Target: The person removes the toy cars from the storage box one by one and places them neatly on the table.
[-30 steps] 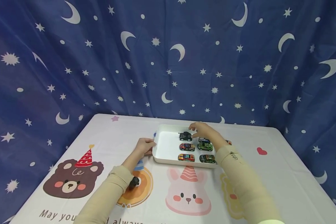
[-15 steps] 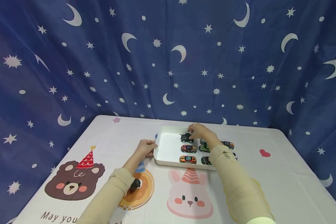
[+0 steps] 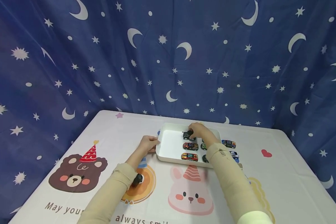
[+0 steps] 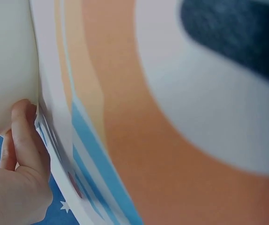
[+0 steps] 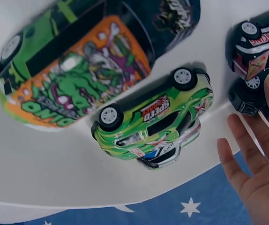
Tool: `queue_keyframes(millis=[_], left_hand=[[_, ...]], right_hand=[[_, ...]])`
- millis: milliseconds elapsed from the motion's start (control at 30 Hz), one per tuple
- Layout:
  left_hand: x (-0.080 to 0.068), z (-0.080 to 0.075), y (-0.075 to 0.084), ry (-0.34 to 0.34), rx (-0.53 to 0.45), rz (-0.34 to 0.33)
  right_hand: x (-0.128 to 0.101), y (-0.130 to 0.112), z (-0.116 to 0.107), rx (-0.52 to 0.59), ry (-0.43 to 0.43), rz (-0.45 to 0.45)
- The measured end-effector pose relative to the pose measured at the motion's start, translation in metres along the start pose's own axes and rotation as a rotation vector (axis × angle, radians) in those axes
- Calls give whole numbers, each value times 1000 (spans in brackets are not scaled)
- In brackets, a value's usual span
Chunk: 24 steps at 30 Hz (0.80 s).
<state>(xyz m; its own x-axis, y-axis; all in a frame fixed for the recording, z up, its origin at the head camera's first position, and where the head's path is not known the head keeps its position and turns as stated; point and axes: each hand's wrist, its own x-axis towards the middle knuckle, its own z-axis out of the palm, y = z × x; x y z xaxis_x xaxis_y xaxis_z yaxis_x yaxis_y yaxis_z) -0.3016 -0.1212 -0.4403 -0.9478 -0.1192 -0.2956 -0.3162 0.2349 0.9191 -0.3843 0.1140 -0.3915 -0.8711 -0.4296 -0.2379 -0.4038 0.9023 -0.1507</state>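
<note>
A white tray (image 3: 169,147) lies on the table with several small toy cars in it. My left hand (image 3: 147,144) pinches the tray's left edge, fingers and thumb on its rim in the left wrist view. My right hand (image 3: 200,130) reaches over the tray and pinches a black toy tank (image 3: 186,135) near the back wall. In the right wrist view the thumb and fingers lie around the tank (image 5: 245,99). A dark red car (image 3: 190,146) and a red-yellow car (image 3: 189,156) stand in front of it. Green cars (image 5: 155,124) are partly hidden by my right arm in the head view.
Right of the tray stand a dark blue car (image 3: 229,143) and a white car (image 3: 234,155), with others partly behind the right sleeve. A dark object (image 3: 138,179), kind unclear, shows beside the left sleeve. A starry blue curtain (image 3: 156,77) hangs behind the table.
My right hand has closed in on the black tank, from fingers spread beside it to gripping it. The left hand stays on the tray's edge. The head view has shifted slightly.
</note>
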Motion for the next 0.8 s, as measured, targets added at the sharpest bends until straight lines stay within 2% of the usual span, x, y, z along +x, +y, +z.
queue_keyframes(millis=[167, 200, 300, 400, 433, 500, 800], left_hand=[[-1, 1, 2, 3, -1, -10], [-1, 1, 2, 5, -4, -12], [-1, 1, 1, 7, -3, -10], [-1, 1, 0, 7, 2, -10], [0, 1, 0, 8, 5, -10], [0, 1, 0, 8, 7, -9], [0, 1, 1, -4, 20, -13]], right_hand=[[15, 7, 8, 11, -29, 28], [27, 18, 16, 20, -9, -3], [32, 21, 17, 5, -19, -4], [21, 15, 13, 1, 3, -19], [10, 4, 5, -7, -17, 13], [2, 2, 3, -6, 0, 7], [-10, 3, -6, 60, 38, 20]])
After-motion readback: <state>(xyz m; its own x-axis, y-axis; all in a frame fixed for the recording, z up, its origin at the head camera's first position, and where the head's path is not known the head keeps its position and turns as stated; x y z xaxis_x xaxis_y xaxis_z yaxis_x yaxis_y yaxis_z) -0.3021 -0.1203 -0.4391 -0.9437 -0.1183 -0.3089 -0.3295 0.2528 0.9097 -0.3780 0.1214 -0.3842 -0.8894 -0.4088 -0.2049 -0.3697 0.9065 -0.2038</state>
